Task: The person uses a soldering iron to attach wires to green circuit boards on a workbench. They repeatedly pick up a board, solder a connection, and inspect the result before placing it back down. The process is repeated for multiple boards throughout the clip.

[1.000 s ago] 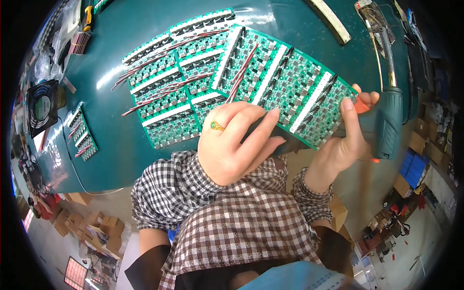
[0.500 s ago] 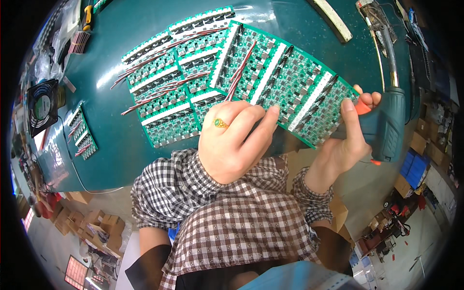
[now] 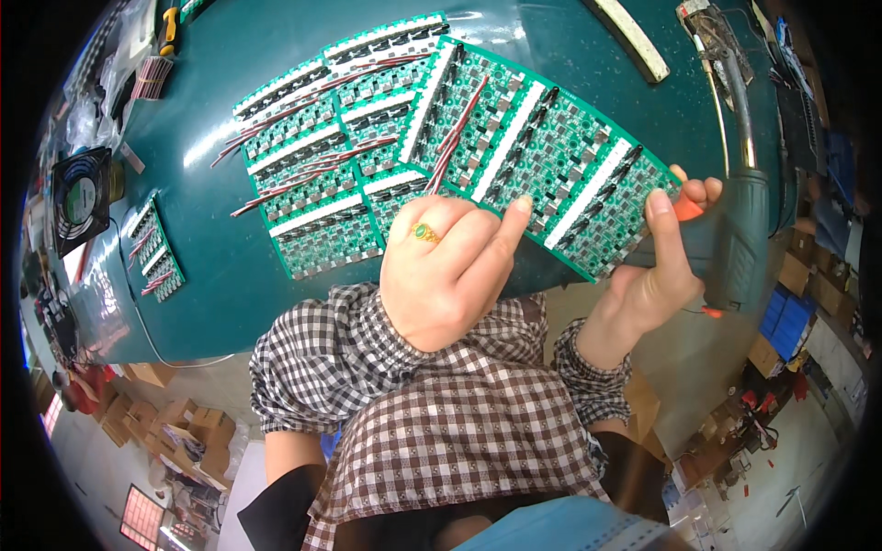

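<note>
A large green circuit board panel (image 3: pixel 560 170), lined with white strips, black parts and small chips, is tilted between my hands. My right hand (image 3: pixel 657 266) grips its right end, thumb on top and fingers behind; something orange (image 3: pixel 687 208) shows by those fingers. My left hand (image 3: pixel 450 266), with a ring on one finger, is closed at the lower left edge, its index fingertip over the board. Red and white wires (image 3: pixel 450 147) run down to its knuckles; what the curled fingers hold is hidden. More green boards with wires (image 3: pixel 308 179) lie under the panel's left end.
A small board (image 3: pixel 158 253) and a black fan (image 3: pixel 83 197) are at the left on the green table (image 3: pixel 230 321). At the right stands a teal-handled tool (image 3: pixel 740 239) with a metal barrel. A pale bar (image 3: pixel 634 41) and a yellow-handled screwdriver (image 3: pixel 168 32) lie farther back.
My left hand has turned slightly, its fingers drawn closer together. The panel and my right hand have barely moved.
</note>
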Demonstrator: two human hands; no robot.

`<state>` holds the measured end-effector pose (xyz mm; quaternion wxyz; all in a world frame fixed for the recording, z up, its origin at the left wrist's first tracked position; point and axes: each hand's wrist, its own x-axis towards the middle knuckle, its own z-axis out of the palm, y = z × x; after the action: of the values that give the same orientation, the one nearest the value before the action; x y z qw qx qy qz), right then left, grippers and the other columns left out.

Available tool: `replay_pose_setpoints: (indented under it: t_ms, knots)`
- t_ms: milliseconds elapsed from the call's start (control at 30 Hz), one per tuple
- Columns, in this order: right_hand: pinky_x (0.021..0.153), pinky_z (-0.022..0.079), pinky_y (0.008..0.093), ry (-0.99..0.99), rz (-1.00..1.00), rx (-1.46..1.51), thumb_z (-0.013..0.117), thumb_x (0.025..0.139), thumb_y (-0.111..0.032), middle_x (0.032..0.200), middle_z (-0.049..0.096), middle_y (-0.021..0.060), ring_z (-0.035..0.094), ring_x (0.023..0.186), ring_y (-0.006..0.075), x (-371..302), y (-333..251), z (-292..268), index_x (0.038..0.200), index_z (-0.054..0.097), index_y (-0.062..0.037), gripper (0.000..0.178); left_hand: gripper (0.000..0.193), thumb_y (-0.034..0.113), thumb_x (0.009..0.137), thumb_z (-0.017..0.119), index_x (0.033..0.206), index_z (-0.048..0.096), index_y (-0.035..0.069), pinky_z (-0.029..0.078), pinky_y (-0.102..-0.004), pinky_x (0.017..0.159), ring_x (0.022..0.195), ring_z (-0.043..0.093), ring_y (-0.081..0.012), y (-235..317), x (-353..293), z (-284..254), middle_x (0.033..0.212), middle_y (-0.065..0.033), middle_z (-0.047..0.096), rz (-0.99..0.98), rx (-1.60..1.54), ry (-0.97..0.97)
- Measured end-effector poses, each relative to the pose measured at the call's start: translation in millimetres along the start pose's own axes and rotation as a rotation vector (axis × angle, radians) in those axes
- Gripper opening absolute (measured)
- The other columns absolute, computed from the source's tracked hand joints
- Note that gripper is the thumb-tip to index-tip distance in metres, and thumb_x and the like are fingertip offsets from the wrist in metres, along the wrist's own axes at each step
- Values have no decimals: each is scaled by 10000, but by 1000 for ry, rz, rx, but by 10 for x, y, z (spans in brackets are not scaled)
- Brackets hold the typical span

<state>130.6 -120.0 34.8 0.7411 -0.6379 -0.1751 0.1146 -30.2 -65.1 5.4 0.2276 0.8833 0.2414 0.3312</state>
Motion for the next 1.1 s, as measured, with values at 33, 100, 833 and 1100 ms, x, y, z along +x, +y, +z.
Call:
replay_pose_setpoints:
  t_ms: [33, 100, 833, 1100]
  knots:
    - [925, 444, 368, 0, -4, 6, 616, 713, 154, 1040, 535, 114, 545, 1007, 236, 3, 2, -5, 1192, 477, 46, 511, 453, -75, 600, 660, 1050, 658, -16, 434, -319, 650, 688, 534, -178, -9, -5, 0, 766, -18, 537, 9, -3, 12]
    - [923, 447, 371, 1, -11, 19, 619, 708, 155, 1035, 538, 114, 544, 999, 233, 6, 14, -19, 1187, 481, 47, 510, 455, -78, 594, 655, 1044, 660, -16, 436, -321, 643, 685, 533, -179, -20, -30, -8, 758, -19, 539, 22, -9, 28]
    - [912, 454, 371, 6, 26, 42, 621, 712, 152, 1043, 542, 116, 554, 1014, 252, 53, 22, -64, 1182, 486, 48, 500, 337, 49, 788, 686, 1110, 601, 3, 479, -316, 760, 841, 608, -213, -322, 298, -466, 944, -106, 642, -447, -6, 63]
    - [938, 440, 387, 9, 83, 87, 616, 714, 154, 1040, 542, 113, 551, 1025, 257, -14, 99, -17, 1186, 484, 43, 502, 388, 75, 746, 761, 1087, 603, -24, 483, -229, 728, 784, 555, -89, -625, 295, -397, 857, -27, 597, -749, -204, -157]
